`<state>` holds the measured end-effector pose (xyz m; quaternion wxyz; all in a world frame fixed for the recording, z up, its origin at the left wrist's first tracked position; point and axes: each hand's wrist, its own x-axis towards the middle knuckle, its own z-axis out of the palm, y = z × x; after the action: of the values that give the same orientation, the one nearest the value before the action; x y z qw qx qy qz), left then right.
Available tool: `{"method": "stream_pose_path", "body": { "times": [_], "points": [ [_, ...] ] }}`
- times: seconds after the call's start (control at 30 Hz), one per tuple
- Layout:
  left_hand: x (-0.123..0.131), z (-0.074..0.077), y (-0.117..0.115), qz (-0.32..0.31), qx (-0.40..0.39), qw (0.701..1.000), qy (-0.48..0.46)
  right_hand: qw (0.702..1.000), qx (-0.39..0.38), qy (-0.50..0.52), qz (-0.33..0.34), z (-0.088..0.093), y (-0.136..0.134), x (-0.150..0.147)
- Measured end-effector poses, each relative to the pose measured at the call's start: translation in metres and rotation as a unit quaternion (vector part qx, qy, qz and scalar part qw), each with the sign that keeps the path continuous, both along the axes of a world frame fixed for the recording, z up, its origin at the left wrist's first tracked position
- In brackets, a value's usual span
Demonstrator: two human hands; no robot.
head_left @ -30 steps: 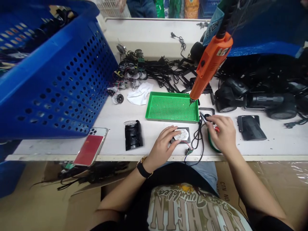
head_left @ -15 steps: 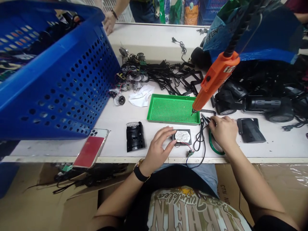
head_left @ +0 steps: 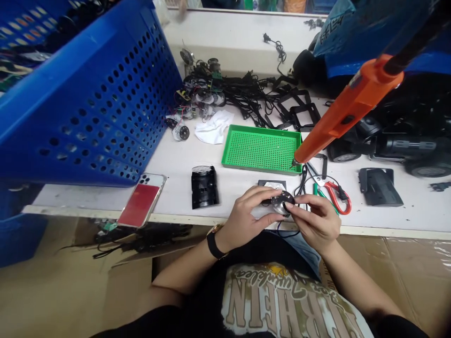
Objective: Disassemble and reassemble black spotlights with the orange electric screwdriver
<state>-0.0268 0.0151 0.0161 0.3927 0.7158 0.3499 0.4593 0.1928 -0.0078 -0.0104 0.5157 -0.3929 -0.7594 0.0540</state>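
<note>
Black round disc (head_left: pixel 282 203) clamped between both hands, near front edge of bench (head_left: pixel 423 217); left hand (head_left: pixel 244 213) and right hand (head_left: pixel 313 220) together, fingers (head_left: pixel 291 206) on disc rim. Dark square plate (head_left: pixel 271 184) partly hidden just behind hands. Red-handled pliers (head_left: pixel 338 197) lie right of hands. Orange electric screwdriver (head_left: pixel 347 108) hangs by corner of green tray (head_left: pixel 260 168). Black housings (head_left: pixel 204 187) lie either side, apart. Progress: one disc in hand; more discs (head_left: pixel 200 98) and wires heaped toward far edge, seemingly much left.

T-shirt print (head_left: pixel 271 300): big upside-down block letters ending "HEIN", the rest unclear
</note>
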Motion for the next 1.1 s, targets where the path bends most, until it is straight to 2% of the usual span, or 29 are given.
{"method": "stream_pose_path", "body": {
  "times": [0.4,0.63,0.73,0.83,0.9,1.0,1.1],
  "points": [
    [0.000,0.002,-0.001,0.011,0.017,0.997,0.075,0.998,0.029,0.035,0.034,-0.010,0.000,-0.006],
    [-0.004,0.001,0.004,-0.017,0.029,0.990,0.137,0.997,0.029,0.007,0.068,-0.006,0.000,-0.010],
    [-0.013,-0.002,0.008,0.005,0.034,0.990,0.140,0.997,0.047,-0.015,0.051,-0.005,0.005,-0.002],
    [-0.024,-0.006,0.012,0.052,0.030,0.989,0.138,0.995,0.052,0.022,-0.076,0.006,0.027,0.008],
    [-0.029,-0.008,0.013,0.074,0.026,0.987,0.138,0.988,0.009,0.082,-0.130,0.021,0.054,0.011],
    [-0.031,-0.008,0.013,0.093,0.033,0.986,0.133,0.986,-0.079,0.109,-0.097,0.044,0.107,0.007],
    [-0.029,-0.008,0.010,0.103,0.050,0.985,0.128,0.991,-0.079,0.031,-0.102,0.053,0.153,-0.003]
  ]
}}
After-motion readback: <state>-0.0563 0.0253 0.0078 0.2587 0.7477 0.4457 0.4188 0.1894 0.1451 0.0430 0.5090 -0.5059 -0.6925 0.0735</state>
